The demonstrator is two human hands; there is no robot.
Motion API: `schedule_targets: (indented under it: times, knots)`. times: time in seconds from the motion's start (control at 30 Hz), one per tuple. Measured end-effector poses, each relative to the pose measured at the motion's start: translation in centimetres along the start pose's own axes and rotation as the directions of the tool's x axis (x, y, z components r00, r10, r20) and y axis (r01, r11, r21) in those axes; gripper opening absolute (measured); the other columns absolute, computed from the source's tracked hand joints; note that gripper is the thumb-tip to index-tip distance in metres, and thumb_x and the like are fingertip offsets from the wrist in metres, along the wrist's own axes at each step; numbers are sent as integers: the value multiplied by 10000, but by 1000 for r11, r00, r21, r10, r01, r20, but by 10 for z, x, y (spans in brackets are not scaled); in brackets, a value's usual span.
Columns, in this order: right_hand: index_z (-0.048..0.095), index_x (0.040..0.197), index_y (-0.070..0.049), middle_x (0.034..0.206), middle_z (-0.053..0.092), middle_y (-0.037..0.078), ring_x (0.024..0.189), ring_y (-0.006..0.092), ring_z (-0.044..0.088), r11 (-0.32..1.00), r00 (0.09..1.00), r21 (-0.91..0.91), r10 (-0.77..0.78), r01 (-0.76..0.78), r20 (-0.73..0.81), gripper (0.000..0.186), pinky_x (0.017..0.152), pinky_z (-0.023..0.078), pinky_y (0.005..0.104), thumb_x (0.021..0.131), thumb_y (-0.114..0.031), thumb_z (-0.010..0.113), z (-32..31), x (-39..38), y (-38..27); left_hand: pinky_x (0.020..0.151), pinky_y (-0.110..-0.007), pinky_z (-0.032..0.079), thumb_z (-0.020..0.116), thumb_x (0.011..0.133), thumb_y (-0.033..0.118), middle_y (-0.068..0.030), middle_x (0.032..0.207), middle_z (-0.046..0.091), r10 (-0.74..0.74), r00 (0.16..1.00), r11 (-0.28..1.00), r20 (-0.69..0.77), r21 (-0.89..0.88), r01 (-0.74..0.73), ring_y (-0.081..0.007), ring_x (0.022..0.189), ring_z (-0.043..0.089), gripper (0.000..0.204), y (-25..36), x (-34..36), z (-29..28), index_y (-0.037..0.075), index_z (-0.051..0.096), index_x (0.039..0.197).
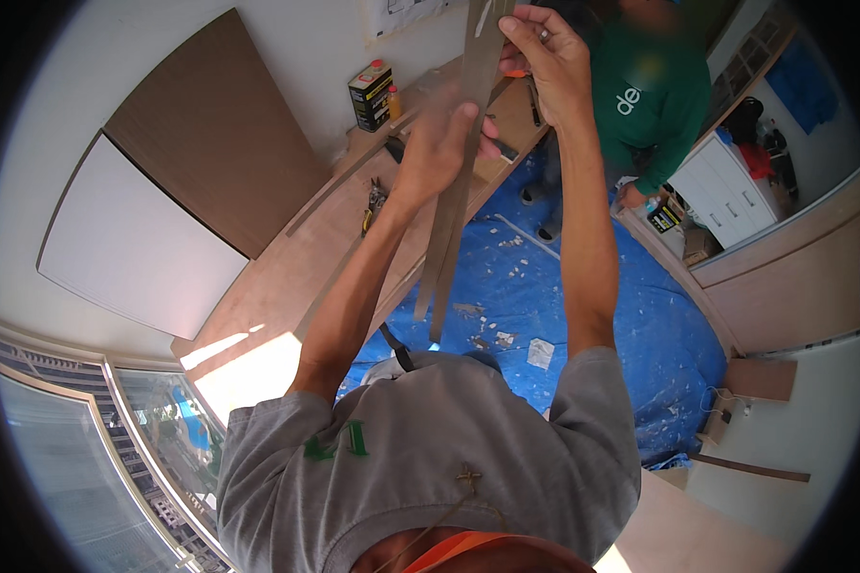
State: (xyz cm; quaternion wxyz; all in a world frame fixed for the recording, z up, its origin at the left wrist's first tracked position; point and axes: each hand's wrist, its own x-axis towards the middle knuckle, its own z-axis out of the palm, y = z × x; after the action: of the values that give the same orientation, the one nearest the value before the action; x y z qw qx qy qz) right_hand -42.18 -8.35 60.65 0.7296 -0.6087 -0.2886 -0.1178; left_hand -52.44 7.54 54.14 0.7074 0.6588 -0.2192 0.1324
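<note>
Above the long wooden table [287, 277], in the head view, both hands are raised and grasp a pair of thin brown strips [459, 191] whose upper ends run out of the top of the picture, so their full length cannot be seen. The right hand [545, 57] pinches the strips high up between fingers and thumb; the left hand [440, 143] is blurred, but its fingers curl round the strips lower down. The lower ends of the strips hang free over the edge of the table and the blue floor sheet [583, 306], which is littered with pale scraps. On the table stand a dark rectangular can [370, 95] with a red cap, near the wall, and some pliers [373, 202] with yellow grips; another long strip [349, 177] lies slanted across it. A brown panel [210, 124] and a white panel [134, 239] lean against the wall. Behind the raised arms a second person in a green shirt [650, 105] is partly hidden. At right a white drawer unit [721, 196] holds things too small to make out.
</note>
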Motion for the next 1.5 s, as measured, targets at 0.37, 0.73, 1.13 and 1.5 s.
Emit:
schedule_targets:
  times: [0.37, 0.73, 1.13, 1.5]
  knots:
    - [690, 1138, -13, 888, 710, 37, 716, 94, 650, 984, 949, -104, 109, -145, -295, 264, 590, 510, 237, 963, -202, 749, -264, -162, -66, 626, -273, 494, 429, 1125, 317, -34, 822, 594, -213, 899, 932, 382, -196, 304, -110, 665, 582, 325, -74, -38, 264, 24, 552, 1192]
    - [629, 1069, -61, 937, 663, 50, 791, 114, 601, 949, 710, -304, -160, -80, -686, 229, 676, 474, 272, 1018, -279, 673, -408, -299, -135, 867, -327, 556, 437, 1124, 280, -80, 972, 692, -166, 673, 841, 721, -252, 478, -146, 932, 678, 301, -144, -72, 425, 11, 569, 1153]
    - [708, 999, -6, 832, 666, 47, 733, 119, 627, 849, 717, -426, -84, -312, -692, 304, 618, 540, 280, 1044, -294, 619, -480, -317, -110, 869, -319, 546, 444, 1112, 195, -79, 972, 689, -326, 561, 748, 761, -155, 645, -151, 904, 678, 245, -217, -73, 484, -4, 587, 1103]
    - [677, 1132, 10, 892, 696, 69, 792, 131, 667, 869, 693, -344, -2, -355, -721, 301, 670, 577, 290, 1068, -264, 567, -588, -235, -63, 843, -319, 568, 426, 1118, 182, -86, 942, 672, -279, 587, 829, 760, -117, 546, -151, 884, 685, 228, -285, 32, 556, 1, 565, 1125]
